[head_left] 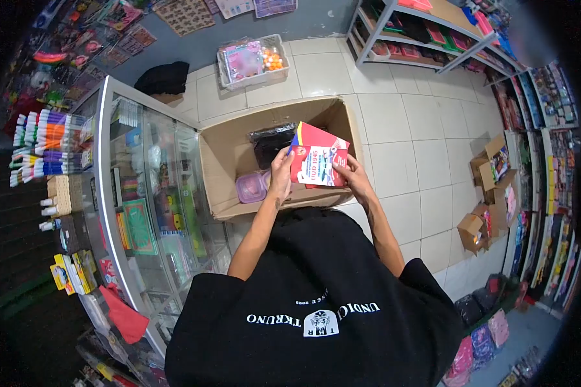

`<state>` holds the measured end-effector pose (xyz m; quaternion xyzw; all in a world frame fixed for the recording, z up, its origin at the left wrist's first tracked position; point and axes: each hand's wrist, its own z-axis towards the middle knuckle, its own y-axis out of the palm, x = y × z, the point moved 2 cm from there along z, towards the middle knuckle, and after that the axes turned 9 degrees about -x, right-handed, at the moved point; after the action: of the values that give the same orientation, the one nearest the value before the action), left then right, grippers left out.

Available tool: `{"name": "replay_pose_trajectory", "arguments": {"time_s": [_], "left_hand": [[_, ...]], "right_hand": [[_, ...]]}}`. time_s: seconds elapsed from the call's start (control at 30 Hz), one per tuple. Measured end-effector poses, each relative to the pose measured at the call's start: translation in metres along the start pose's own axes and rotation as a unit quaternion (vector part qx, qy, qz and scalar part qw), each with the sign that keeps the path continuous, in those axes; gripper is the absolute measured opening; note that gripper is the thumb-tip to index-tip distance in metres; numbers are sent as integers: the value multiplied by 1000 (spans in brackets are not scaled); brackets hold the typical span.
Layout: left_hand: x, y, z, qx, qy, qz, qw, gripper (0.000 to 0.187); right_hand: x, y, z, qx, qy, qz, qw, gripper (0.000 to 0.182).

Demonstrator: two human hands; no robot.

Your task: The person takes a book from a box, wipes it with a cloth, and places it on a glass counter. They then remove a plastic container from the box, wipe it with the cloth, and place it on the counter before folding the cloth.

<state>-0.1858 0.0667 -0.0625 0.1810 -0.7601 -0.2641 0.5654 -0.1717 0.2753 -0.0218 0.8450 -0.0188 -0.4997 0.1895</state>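
Over a large cardboard box (226, 142), both hands hold red and white booklets (319, 166) marked "UUD 1945"; at least two overlap, slightly fanned. My left hand (280, 175) grips their left edge, fingers partly hidden behind them. At the right edge, my right hand (355, 178) pinches them with the thumb on top. Inside the box lie a black item in clear plastic (269, 143) and a pinkish-purple plastic container (252, 187). Something red shows beneath the booklets, mostly hidden.
A glass display case (119, 193) stands close on the left, with markers (58, 135) beside it. Beyond the box, a plastic basket (239, 82) sits on the tiled floor. Shelves (426, 32) stand at the far right; small cardboard boxes (472, 231) are on the right.
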Motion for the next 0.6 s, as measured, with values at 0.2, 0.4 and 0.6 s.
{"name": "replay_pose_trajectory", "arguments": {"time_s": [0.2, 0.4, 0.6], "left_hand": [[19, -18, -18, 48, 3, -63, 997, 23], [5, -32, -27, 89, -14, -144, 985, 21], [-16, -70, -6, -160, 145, -403, 889, 23]], "right_hand": [[-5, 20, 10, -38, 29, -57, 997, 25], [8, -24, 25, -28, -67, -212, 975, 18], [-17, -52, -7, -11, -71, -122, 990, 16]]}}
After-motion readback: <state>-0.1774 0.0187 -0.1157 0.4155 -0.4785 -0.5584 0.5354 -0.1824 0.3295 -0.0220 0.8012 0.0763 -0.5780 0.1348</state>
